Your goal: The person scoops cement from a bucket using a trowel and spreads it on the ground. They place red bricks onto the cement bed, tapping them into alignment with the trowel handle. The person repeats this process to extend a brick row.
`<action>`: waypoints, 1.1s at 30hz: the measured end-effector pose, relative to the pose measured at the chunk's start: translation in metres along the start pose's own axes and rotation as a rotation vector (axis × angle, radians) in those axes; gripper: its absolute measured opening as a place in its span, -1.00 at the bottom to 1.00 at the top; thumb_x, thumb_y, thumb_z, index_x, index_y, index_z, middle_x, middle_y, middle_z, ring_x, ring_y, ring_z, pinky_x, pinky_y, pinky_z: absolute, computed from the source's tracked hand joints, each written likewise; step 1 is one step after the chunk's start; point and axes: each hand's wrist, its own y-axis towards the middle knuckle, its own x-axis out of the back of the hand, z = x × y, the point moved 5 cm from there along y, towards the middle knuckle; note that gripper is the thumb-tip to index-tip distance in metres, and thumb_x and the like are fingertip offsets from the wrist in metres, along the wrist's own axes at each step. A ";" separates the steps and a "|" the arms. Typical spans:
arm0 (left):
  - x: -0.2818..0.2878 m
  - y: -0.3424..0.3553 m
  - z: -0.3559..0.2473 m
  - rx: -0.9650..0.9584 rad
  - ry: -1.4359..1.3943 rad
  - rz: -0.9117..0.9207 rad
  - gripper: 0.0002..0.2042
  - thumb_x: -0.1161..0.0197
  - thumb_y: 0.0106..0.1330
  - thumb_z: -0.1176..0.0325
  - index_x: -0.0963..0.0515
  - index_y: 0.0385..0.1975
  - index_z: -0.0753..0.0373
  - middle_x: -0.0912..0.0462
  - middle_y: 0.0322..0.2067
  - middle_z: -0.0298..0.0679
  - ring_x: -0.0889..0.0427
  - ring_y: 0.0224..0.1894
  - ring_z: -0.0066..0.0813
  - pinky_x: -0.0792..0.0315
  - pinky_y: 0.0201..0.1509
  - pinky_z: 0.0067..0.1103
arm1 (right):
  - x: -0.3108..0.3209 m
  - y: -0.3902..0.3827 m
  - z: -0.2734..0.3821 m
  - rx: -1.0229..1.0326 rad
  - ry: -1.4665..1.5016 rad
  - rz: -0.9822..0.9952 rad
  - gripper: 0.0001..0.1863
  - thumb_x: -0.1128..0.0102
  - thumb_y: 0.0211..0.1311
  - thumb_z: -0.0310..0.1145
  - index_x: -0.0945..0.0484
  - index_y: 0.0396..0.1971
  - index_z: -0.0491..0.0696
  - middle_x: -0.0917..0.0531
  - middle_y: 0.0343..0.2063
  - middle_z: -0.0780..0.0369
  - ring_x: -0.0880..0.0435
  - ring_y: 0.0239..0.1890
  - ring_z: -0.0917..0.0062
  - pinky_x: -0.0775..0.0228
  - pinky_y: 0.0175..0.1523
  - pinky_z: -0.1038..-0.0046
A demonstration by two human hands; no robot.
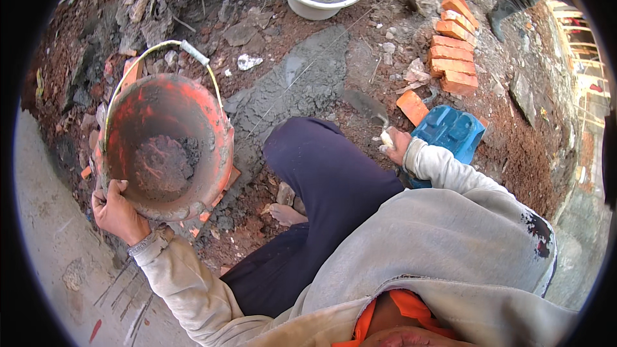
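Note:
A worn red-orange bucket (222, 160) with a wire handle is tilted toward me, with grey mortar residue (164, 164) in its bottom. My left hand (121, 213) is closed on its near left rim, thumb over the edge. My right hand (397, 148) is wrapped around the pale handle of a trowel (365, 104). Its metal blade points away from me, at the right end of a strip of wet grey mortar (292, 87). Just right of that hand sits a blue moulded plastic piece (450, 132), with a loose orange brick (412, 107) beside it.
A row of several orange bricks (452, 58) lies at the right. At the far side stands a white basin (307, 8) of grey mortar, near another person's dark boot (500, 18). A thin string (286, 90) crosses above the mortar strip. Concrete (48, 218) borders the left.

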 end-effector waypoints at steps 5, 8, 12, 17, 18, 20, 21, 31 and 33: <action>0.035 0.017 0.005 -0.004 -0.030 -0.014 -0.83 -0.20 -0.09 0.67 -0.39 -0.67 0.25 -0.48 -0.58 -0.41 -0.37 -0.56 -0.65 -0.29 -0.41 -0.66 | -0.002 0.002 0.033 -0.009 -0.021 -0.152 -0.55 -0.14 0.13 -0.20 -0.24 -0.10 -0.15 -0.58 -0.43 -0.15 -0.58 -0.30 -0.12 -0.42 -0.22 0.02; 0.060 0.020 0.010 0.046 0.039 -0.117 -0.86 -0.23 -0.11 0.64 -0.40 -0.67 0.28 -0.48 -0.59 -0.40 -0.36 -0.55 -0.64 -0.29 -0.41 -0.65 | 0.007 -0.011 0.057 0.076 0.089 -0.291 -0.57 -0.13 0.14 -0.19 -0.24 -0.12 -0.13 -0.58 -0.43 -0.15 -0.58 -0.31 -0.13 -0.42 -0.23 0.02; 0.095 0.002 0.014 0.105 0.160 -0.217 -0.84 -0.25 -0.12 0.58 -0.36 -0.66 0.33 -0.46 -0.59 -0.37 -0.34 -0.57 -0.59 -0.29 -0.47 -0.59 | 0.014 -0.013 0.077 -0.088 -0.034 0.173 -0.47 -0.17 0.05 -0.15 -0.30 -0.03 -0.13 -0.62 -0.25 -0.12 -0.60 -0.16 -0.05 -0.43 -0.05 0.08; 0.180 -0.049 0.041 0.307 0.547 -0.336 -0.77 -0.30 -0.13 0.49 -0.34 -0.62 0.40 -0.48 -0.56 -0.25 -0.43 -0.55 -0.45 -0.40 -0.44 -0.49 | 0.024 -0.062 0.050 -0.176 -0.174 0.347 -0.46 -0.18 0.04 -0.14 -0.33 -0.03 -0.12 -0.61 -0.22 -0.11 -0.60 -0.13 -0.03 -0.43 -0.02 0.10; 0.192 -0.062 0.036 0.344 0.533 -0.357 -0.76 -0.32 -0.12 0.47 -0.40 -0.58 0.46 -0.50 -0.56 -0.20 -0.42 -0.53 -0.43 -0.39 -0.42 -0.45 | 0.030 -0.075 0.039 -0.196 -0.190 0.359 -0.46 -0.18 0.03 -0.14 -0.34 -0.03 -0.12 -0.61 -0.22 -0.11 -0.60 -0.13 -0.02 -0.43 -0.02 0.10; 0.203 -0.091 0.009 0.400 0.465 -0.373 -0.75 -0.35 -0.10 0.45 -0.45 -0.54 0.51 -0.51 -0.56 -0.15 -0.41 -0.53 -0.41 -0.37 -0.43 -0.42 | 0.041 -0.105 0.021 -0.248 -0.207 0.382 -0.46 -0.19 0.03 -0.14 -0.35 -0.02 -0.12 -0.61 -0.21 -0.11 -0.60 -0.12 -0.01 -0.42 -0.01 0.11; 0.210 -0.100 -0.007 0.417 0.417 -0.367 -0.75 -0.35 -0.09 0.45 -0.44 -0.54 0.50 -0.51 -0.57 -0.15 -0.42 -0.54 -0.41 -0.37 -0.47 -0.42 | 0.046 -0.121 0.012 -0.273 -0.204 0.395 -0.46 -0.19 0.03 -0.13 -0.35 -0.02 -0.12 -0.61 -0.20 -0.11 -0.60 -0.12 -0.01 -0.42 0.00 0.11; 0.273 -0.178 -0.044 0.872 0.409 -0.282 -0.78 -0.33 -0.07 0.51 -0.40 -0.55 0.44 -0.53 -0.56 -0.11 -0.51 -0.64 -0.33 -0.41 -0.64 -0.44 | 0.088 -0.268 -0.019 -0.533 -0.049 0.366 -0.46 -0.21 0.00 -0.09 -0.46 -0.04 -0.11 -0.62 -0.15 -0.07 -0.60 -0.06 0.07 -0.42 0.05 0.17; 0.254 -0.184 -0.053 0.929 0.401 -0.245 -0.78 -0.33 -0.07 0.53 -0.40 -0.53 0.45 -0.53 -0.55 -0.10 -0.51 -0.64 -0.30 -0.43 -0.64 -0.42 | 0.088 -0.285 -0.014 -0.566 -0.010 0.365 -0.43 -0.24 -0.01 -0.09 -0.46 -0.02 -0.12 -0.61 -0.14 -0.06 -0.59 -0.04 0.07 -0.41 0.06 0.18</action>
